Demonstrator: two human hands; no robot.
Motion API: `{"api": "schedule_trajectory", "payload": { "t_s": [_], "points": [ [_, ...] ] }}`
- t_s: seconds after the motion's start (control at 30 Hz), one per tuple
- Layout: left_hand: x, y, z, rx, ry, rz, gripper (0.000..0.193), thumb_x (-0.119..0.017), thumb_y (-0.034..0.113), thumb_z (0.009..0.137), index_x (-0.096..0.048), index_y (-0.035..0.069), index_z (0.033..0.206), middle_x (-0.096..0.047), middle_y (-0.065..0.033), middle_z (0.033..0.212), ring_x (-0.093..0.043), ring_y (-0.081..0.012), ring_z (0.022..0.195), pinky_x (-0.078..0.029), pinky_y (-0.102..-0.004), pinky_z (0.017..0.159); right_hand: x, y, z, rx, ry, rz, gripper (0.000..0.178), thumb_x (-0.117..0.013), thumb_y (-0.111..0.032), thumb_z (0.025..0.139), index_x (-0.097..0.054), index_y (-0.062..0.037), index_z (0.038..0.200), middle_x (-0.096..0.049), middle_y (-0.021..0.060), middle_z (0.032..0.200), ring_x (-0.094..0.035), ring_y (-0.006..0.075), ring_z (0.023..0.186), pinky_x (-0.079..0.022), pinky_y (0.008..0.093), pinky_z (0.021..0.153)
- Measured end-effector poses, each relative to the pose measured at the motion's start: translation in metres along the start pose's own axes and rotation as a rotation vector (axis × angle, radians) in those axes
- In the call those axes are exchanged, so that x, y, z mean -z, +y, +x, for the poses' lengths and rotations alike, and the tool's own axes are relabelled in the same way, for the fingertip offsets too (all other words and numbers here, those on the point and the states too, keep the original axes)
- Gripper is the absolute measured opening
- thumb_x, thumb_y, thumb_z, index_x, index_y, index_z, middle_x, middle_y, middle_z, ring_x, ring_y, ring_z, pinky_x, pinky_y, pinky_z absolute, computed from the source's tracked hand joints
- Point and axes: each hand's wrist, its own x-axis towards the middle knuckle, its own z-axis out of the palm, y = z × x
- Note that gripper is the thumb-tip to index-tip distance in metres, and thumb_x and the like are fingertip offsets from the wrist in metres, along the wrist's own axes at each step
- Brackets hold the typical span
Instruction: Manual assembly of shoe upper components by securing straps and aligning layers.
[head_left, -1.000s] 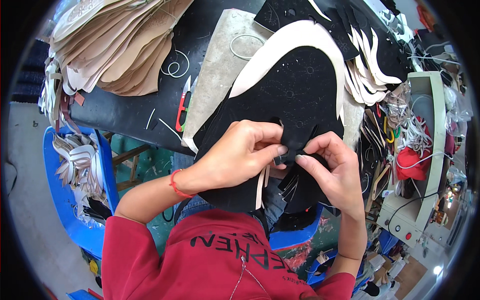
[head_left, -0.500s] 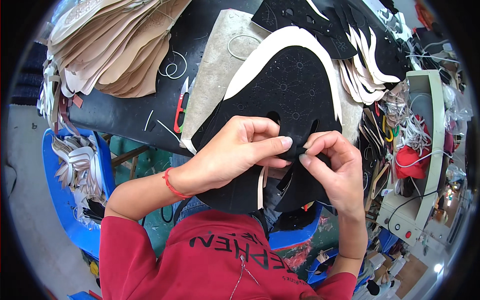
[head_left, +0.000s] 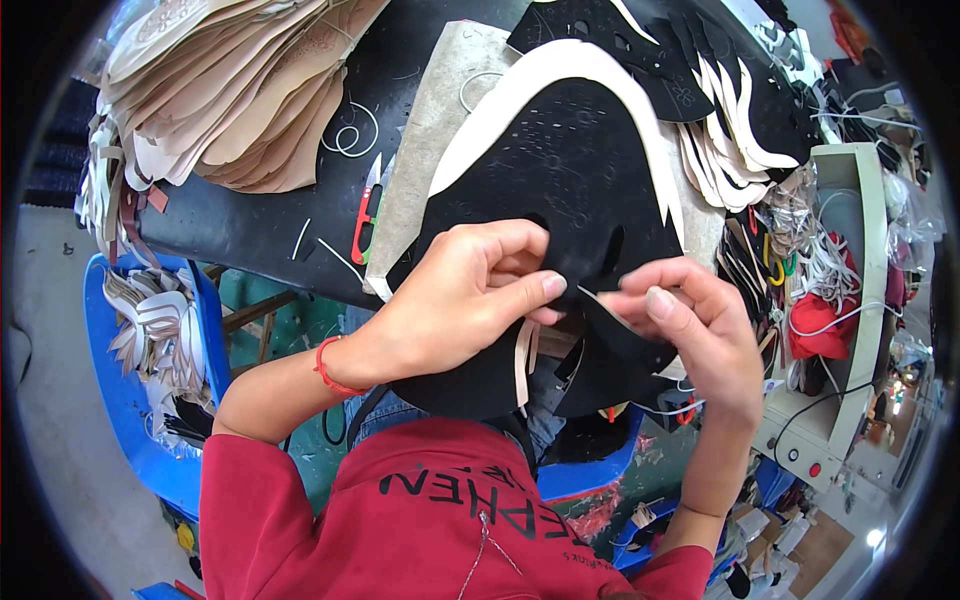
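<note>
We see our left hand (head_left: 470,290) and right hand (head_left: 690,330) meeting over a black leather piece (head_left: 570,190) with a pale edge, which lies at the near edge of the dark table (head_left: 260,225) and hangs over it toward our lap. Left fingers are pinched on the leather near its middle; right thumb and fingers pinch a thin pale strip (head_left: 600,300) at the same spot. More pale strips (head_left: 525,355) dangle below the left hand.

Around: red thread snips (head_left: 367,210) just left of the leather, a stack of tan leather pieces (head_left: 230,100) at far left, a fan of black and white pieces (head_left: 730,110) at top right, a sewing machine (head_left: 845,300) at right, and a blue bin (head_left: 150,340) of scraps below the table.

Our hands cover the exact contact point, so we cannot tell how the strip meets the leather. The clutter by the machine is too tangled to sort out.
</note>
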Motion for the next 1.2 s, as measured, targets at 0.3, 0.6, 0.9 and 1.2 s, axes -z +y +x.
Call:
{"api": "schedule_trajectory", "payload": {
  "t_s": [0.3,0.6,0.9,1.2],
  "points": [
    [-0.006,-0.002,0.001,-0.048,0.099,-0.019,0.017,-0.060,0.011,0.090,-0.056,-0.003,0.100,-0.065,-0.0072,0.087,-0.064,-0.0103,0.076,-0.053,-0.0218,0.068,-0.013,0.023,0.028,0.054,-0.020,-0.126,0.018,-0.058,-0.007,0.090,-0.059,0.0026,0.105,-0.063,0.0052,0.084,-0.061,0.0069,0.066,-0.047,0.0183,0.053],
    [0.005,0.006,-0.005,0.122,0.121,0.112,0.020,-0.071,0.016,0.082,-0.059,-0.001,0.086,-0.064,-0.0047,0.077,-0.062,-0.0073,0.070,-0.050,-0.0194,0.063,-0.020,0.034,0.026,0.209,0.072,-0.123,0.011,-0.056,-0.007,0.092,-0.058,0.0011,0.099,-0.061,0.0042,0.079,-0.061,0.0070,0.066,-0.049,0.0184,0.055],
    [0.014,0.001,-0.006,0.045,0.051,-0.053,0.016,-0.065,0.004,0.085,-0.050,0.001,0.083,-0.065,-0.0128,0.093,-0.065,-0.0147,0.085,-0.054,-0.0242,0.073,-0.013,0.042,0.028,0.209,-0.021,-0.001,0.010,-0.058,-0.008,0.091,-0.056,0.0009,0.095,-0.059,0.0030,0.075,-0.060,0.0067,0.064,-0.050,0.0193,0.056],
    [0.006,0.006,-0.003,-0.040,0.064,0.082,0.035,-0.068,0.004,0.082,-0.044,0.003,0.106,-0.061,-0.0095,0.099,-0.058,-0.0103,0.091,-0.048,-0.0239,0.081,-0.011,0.037,0.019,0.175,-0.037,0.106,0.012,-0.058,-0.009,0.091,-0.057,0.0016,0.098,-0.060,0.0030,0.079,-0.060,0.0060,0.065,-0.049,0.0190,0.057]
  ]
}}
